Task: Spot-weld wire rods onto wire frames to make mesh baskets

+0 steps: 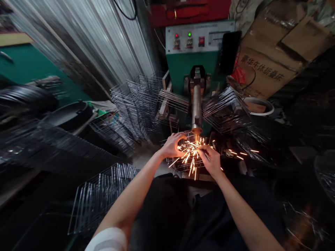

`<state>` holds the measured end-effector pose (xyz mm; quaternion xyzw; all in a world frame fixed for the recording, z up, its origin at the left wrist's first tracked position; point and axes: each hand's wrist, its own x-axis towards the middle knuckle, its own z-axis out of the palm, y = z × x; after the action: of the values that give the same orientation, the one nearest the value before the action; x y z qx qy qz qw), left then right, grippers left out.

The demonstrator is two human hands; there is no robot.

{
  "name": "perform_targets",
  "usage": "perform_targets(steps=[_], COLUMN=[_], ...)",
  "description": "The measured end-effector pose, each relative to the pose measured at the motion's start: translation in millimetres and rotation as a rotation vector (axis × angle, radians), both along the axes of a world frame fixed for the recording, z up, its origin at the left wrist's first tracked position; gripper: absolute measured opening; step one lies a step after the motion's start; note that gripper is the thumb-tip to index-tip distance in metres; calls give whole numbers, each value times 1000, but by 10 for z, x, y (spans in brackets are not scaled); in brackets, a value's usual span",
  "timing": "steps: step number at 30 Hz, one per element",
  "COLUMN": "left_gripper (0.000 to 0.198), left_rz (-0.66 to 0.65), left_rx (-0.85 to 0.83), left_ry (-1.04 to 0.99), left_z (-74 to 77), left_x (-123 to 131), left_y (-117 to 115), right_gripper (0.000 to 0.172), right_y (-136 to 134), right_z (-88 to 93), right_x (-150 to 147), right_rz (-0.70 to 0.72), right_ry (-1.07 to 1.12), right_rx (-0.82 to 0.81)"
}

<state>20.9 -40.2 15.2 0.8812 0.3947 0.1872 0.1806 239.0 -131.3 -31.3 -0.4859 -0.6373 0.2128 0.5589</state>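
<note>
Bright sparks (193, 152) spray from beneath the metal electrode rod (196, 111) of a spot welding machine (193, 59). A wire grid (180, 164) lies under the electrode, partly hidden by sparks and hands. On its left side my left hand (171, 146) curls round the grid's edge, thumb and forefinger apart with sparks between them. My right hand (212, 161) is closed in a pinch just right of the electrode tip; what its fingertips hold is hidden by the glare.
Stacked wire racks (141, 104) stand left of the machine, and another wire rack stack (104, 195) sits lower left. Bundled wire grids (227, 108) hang to the right. Behind them are a white bowl (259, 106) and a cardboard box (272, 66). A dark phone-like slab (229, 52) leans on the machine.
</note>
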Motion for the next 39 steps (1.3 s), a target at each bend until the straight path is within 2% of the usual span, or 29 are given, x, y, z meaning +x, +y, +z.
perform_targets(steps=[6, 11, 14, 19, 25, 31, 35, 39], left_gripper=[75, 75, 69, 73, 73, 72, 73, 72], left_rz=[56, -6, -22, 1, 55, -70, -96, -111], left_rx=[19, -33, 22, 101, 107, -38, -14, -46], left_ry=[35, 21, 48, 115, 131, 12, -11, -30], left_z=[40, 61, 29, 26, 104, 66, 60, 31], left_x=[12, 12, 14, 22, 28, 15, 3, 9], left_y=[-31, 36, 59, 51, -49, 103, 186, 206], right_gripper=[17, 27, 30, 36, 27, 25, 22, 23], right_y=[-4, 5, 23, 46, 27, 91, 103, 45], right_z=[3, 49, 36, -36, -14, -12, -1, 37], right_x=[47, 87, 94, 92, 115, 181, 216, 182], right_rz=[-74, -33, -16, -27, 7, 45, 105, 56], right_ry=[-42, -67, -63, -80, -56, -69, -149, -147], right_rx=[49, -16, -38, -61, -43, -58, -61, -50])
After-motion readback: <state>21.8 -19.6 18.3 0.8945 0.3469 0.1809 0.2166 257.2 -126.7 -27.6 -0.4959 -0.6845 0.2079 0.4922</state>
